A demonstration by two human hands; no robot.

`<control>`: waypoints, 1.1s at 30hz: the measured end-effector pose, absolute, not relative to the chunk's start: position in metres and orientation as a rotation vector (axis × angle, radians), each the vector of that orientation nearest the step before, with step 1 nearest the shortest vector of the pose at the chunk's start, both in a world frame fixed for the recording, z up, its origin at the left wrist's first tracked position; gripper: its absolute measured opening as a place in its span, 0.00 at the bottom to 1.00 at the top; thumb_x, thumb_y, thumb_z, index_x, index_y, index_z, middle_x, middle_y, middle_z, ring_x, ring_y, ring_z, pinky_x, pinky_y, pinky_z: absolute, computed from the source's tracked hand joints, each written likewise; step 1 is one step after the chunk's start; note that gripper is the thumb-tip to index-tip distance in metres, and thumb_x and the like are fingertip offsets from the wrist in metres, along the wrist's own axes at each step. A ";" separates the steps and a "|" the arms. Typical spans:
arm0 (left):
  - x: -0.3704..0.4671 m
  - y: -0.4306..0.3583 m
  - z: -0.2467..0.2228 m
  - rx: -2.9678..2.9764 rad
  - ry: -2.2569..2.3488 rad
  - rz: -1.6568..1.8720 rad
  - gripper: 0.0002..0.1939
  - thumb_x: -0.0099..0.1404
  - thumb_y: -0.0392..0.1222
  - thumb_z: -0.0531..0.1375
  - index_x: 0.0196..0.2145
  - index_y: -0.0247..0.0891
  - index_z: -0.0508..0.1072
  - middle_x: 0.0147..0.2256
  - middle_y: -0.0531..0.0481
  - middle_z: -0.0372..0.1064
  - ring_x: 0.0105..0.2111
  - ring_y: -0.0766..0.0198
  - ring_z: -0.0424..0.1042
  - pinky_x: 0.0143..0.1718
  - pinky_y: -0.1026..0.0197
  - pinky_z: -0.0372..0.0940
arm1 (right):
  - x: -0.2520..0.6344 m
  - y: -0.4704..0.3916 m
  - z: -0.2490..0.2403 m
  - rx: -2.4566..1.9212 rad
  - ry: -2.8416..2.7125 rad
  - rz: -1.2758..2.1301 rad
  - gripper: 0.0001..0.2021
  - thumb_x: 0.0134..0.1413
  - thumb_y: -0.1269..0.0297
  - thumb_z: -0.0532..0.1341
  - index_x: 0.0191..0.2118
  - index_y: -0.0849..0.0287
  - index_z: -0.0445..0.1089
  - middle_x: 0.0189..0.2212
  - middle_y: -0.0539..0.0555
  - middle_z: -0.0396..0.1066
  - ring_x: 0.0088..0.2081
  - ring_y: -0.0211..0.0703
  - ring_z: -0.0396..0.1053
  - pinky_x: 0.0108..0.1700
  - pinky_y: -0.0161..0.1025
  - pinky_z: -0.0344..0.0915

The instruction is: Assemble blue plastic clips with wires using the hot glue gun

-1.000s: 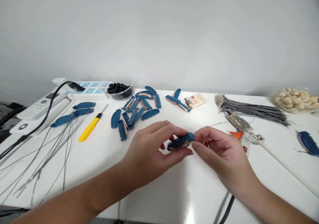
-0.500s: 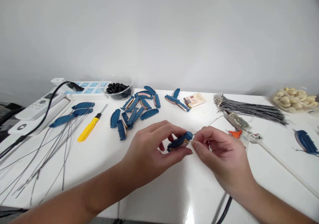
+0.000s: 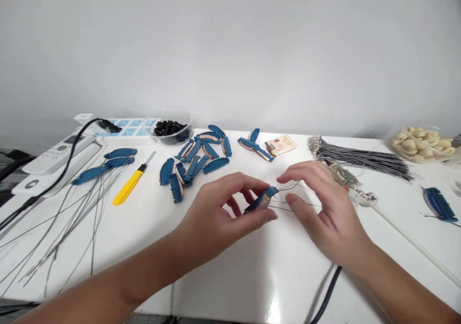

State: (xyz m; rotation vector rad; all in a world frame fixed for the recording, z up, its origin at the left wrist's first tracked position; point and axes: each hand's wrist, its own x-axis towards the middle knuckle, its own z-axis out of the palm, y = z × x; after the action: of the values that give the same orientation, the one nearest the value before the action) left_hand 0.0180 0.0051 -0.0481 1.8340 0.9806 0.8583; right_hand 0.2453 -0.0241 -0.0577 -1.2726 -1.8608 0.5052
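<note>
Near the middle of the white table, my left hand (image 3: 228, 206) pinches a small curved blue piece (image 3: 265, 200) with a printed label, held between thumb and fingers. Thin dark wires (image 3: 288, 188) run from the piece's right end toward my right hand (image 3: 320, 206). The thumb and fingers of my right hand are apart, with the wires passing between or behind them. Whether the wires touch that hand is hard to tell. Several similar blue pieces (image 3: 216, 164) lie in a loose pile beyond my left hand.
On the left are blue pieces with wires (image 3: 91, 174), a yellow screwdriver (image 3: 127, 187), a power strip (image 3: 131, 130) and a tub of black parts (image 3: 173, 134). A small box (image 3: 281, 145), wire bundle (image 3: 367, 158), glue gun (image 3: 342, 175) and pale finger-cot-like items (image 3: 421, 143) lie right.
My right hand has moved away from the blue piece, up and to the right, and its thumb and fingers have spread. The piece stays in my left hand, with more wire showing.
</note>
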 end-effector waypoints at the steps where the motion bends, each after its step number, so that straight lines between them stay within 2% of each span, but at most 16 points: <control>1: 0.018 0.005 -0.048 1.828 0.967 0.854 0.14 0.63 0.43 0.73 0.46 0.43 0.81 0.37 0.51 0.80 0.34 0.65 0.78 0.31 0.67 0.73 | 0.246 -0.024 -0.057 -1.272 -1.883 0.554 0.05 0.69 0.64 0.61 0.48 0.51 0.73 0.45 0.53 0.75 0.50 0.51 0.69 0.53 0.51 0.60; 3: 0.018 0.006 -0.047 1.806 0.943 0.834 0.13 0.64 0.43 0.72 0.47 0.43 0.81 0.38 0.51 0.80 0.34 0.65 0.77 0.32 0.67 0.73 | 0.245 -0.025 -0.058 -1.254 -1.885 0.640 0.04 0.71 0.64 0.61 0.44 0.50 0.73 0.40 0.50 0.76 0.44 0.47 0.70 0.51 0.49 0.60; 6: 0.018 0.006 -0.046 1.698 0.916 0.756 0.15 0.66 0.45 0.71 0.50 0.44 0.80 0.39 0.49 0.79 0.37 0.64 0.77 0.33 0.66 0.74 | 0.242 -0.029 -0.060 -1.210 -1.862 0.754 0.07 0.71 0.66 0.60 0.38 0.51 0.73 0.33 0.48 0.74 0.39 0.44 0.69 0.46 0.46 0.62; 10: 0.018 0.006 -0.048 1.409 0.866 0.604 0.19 0.68 0.49 0.69 0.54 0.44 0.78 0.41 0.47 0.77 0.34 0.64 0.76 0.28 0.67 0.74 | 0.238 -0.033 -0.061 -1.231 -1.754 0.952 0.09 0.71 0.64 0.60 0.36 0.53 0.74 0.32 0.49 0.74 0.37 0.43 0.70 0.40 0.42 0.64; 15: 0.020 0.007 -0.050 1.250 0.836 0.586 0.20 0.65 0.48 0.71 0.53 0.42 0.79 0.39 0.47 0.76 0.32 0.65 0.74 0.24 0.69 0.73 | 0.236 -0.033 -0.060 -1.306 -1.656 1.003 0.10 0.70 0.62 0.61 0.34 0.54 0.75 0.28 0.48 0.72 0.32 0.41 0.69 0.37 0.40 0.64; 23: 0.019 0.007 -0.053 1.272 0.845 0.593 0.19 0.66 0.48 0.72 0.53 0.45 0.79 0.40 0.49 0.75 0.31 0.68 0.74 0.25 0.71 0.72 | 0.233 -0.035 -0.064 -1.332 -1.547 0.928 0.08 0.67 0.63 0.64 0.35 0.54 0.77 0.28 0.49 0.74 0.31 0.41 0.71 0.34 0.37 0.66; 29: 0.019 0.007 -0.051 1.390 0.843 0.619 0.18 0.67 0.48 0.70 0.52 0.45 0.79 0.42 0.47 0.78 0.40 0.61 0.76 0.29 0.67 0.74 | 0.232 -0.037 -0.067 -1.299 -1.466 0.952 0.07 0.66 0.60 0.66 0.35 0.53 0.78 0.28 0.49 0.75 0.31 0.41 0.71 0.34 0.38 0.68; 33: 0.018 0.006 -0.050 1.573 0.874 0.673 0.16 0.69 0.47 0.69 0.54 0.48 0.79 0.43 0.48 0.80 0.43 0.62 0.77 0.34 0.66 0.72 | 0.232 -0.038 -0.069 -1.287 -1.466 0.956 0.06 0.66 0.61 0.67 0.37 0.52 0.79 0.29 0.49 0.75 0.33 0.41 0.72 0.36 0.38 0.68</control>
State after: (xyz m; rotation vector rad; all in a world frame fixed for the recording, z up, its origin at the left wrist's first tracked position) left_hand 0.0183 0.0057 -0.0504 1.5732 0.8736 0.6731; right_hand 0.2324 -0.0377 -0.0687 -1.2868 -1.4662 0.9560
